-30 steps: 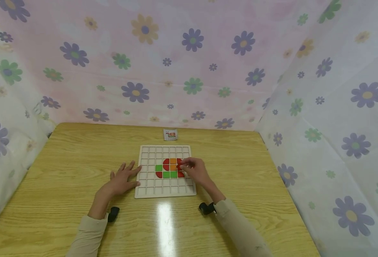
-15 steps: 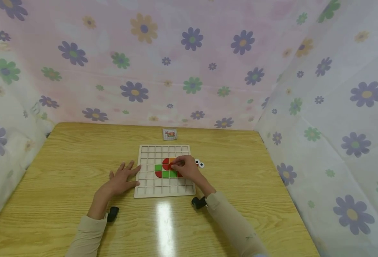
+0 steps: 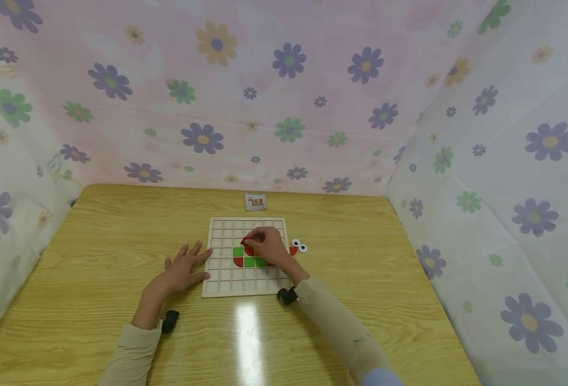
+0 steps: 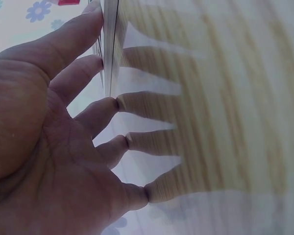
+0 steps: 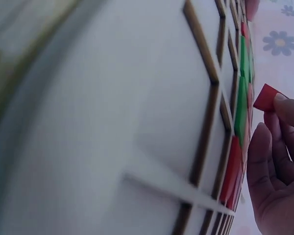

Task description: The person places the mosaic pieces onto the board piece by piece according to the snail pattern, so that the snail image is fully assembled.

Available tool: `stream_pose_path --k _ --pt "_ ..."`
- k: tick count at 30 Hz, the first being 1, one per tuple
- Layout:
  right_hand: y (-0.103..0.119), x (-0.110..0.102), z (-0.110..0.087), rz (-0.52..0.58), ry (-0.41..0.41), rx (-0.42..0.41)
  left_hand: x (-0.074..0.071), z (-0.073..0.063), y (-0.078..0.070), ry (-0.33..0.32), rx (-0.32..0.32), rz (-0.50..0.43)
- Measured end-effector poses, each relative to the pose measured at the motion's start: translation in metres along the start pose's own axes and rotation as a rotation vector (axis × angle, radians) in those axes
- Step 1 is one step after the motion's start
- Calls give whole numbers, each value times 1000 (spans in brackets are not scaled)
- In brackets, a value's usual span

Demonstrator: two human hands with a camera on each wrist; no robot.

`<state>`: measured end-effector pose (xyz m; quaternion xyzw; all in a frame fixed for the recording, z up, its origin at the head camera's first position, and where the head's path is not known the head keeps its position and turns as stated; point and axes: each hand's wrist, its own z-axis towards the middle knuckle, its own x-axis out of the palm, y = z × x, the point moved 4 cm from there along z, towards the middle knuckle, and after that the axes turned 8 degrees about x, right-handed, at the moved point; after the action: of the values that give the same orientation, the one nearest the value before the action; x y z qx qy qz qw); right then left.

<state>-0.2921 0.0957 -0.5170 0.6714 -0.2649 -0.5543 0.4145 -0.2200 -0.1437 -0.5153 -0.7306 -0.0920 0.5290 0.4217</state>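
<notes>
My right hand [image 3: 269,246] pinches a small red tile [image 5: 266,98] between thumb and finger. It hovers above the middle of a pale wooden grid board [image 3: 223,287]. Green tiles [image 3: 249,261] and a red rounded tile [image 3: 237,262] lie in the grid cells below; other tiles are hidden under that hand. My left hand [image 3: 182,271] rests on the table with fingers spread, its thumb and a fingertip touching the board's left edge. In the left wrist view, the fingertips [image 4: 137,197] press on the shiny tabletop.
Two round eye pieces [image 3: 299,246] sit by a red piece [image 3: 293,250] at the board's right edge. A small picture card [image 3: 255,202] lies behind the board on the wooden table [image 3: 351,246]. Flowered curtains [image 3: 288,128] stand around the table's back and sides.
My right hand has moved left across the board with the red tile, uncovering the eye pieces and the red piece at the right edge. The left hand stays where it was.
</notes>
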Motion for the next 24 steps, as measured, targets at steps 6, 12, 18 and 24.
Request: stream_pose_path --k 6,12,18,24 --pt "0 8 9 -39 7 -26 0 1 0 4 -12 14" --pt "3 9 17 -83 17 -20 -1 0 -2 5 -8 15" --pt "7 9 21 -124 60 54 -2 0 -3 8 -9 19" --pt "8 12 26 -178 94 129 0 2 0 5 -2 23"
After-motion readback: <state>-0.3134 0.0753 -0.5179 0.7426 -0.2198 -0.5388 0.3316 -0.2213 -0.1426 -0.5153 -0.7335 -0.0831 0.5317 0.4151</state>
